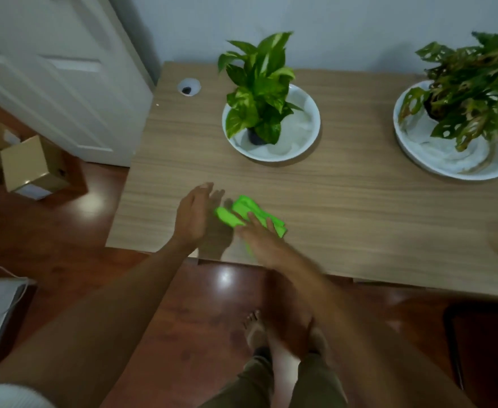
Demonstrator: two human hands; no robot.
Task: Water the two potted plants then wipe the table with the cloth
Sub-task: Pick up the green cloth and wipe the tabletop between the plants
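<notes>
Your right hand [259,240] lies flat on the bright green crumpled cloth [249,213], its fingers [268,223] spread and pressing down on it rather than curled round it. The cloth sits on the pale wood-grain bench [345,201], near the front edge and towards its left end. Your left hand [193,214] hovers just beside the cloth, palm turned inward, fingers straight and loosely apart, holding nothing.

This looks like the wiping step. The small leafy green plant in a wide white bowl [271,122] stands well behind the cloth, and the darker, hole-leaved plant in a second white bowl [459,128] stands far to the right; whether either has been watered cannot be told from here.

To wipe well, keep your palm flat so the cloth stays bunched under it and does not slip out from beneath your fingers. Work in long overlapping passes along the grain, starting at this left end and moving right. Keep your left hand clear of the path, or rest it on the bench edge to steady yourself. Near the bowls, slow down and sweep around their rims instead of pushing into them, since a nudge could slide one towards the wall or slop anything in it. Mind the round cable hole [188,86] at the back left corner, where the cloth could snag.
</notes>
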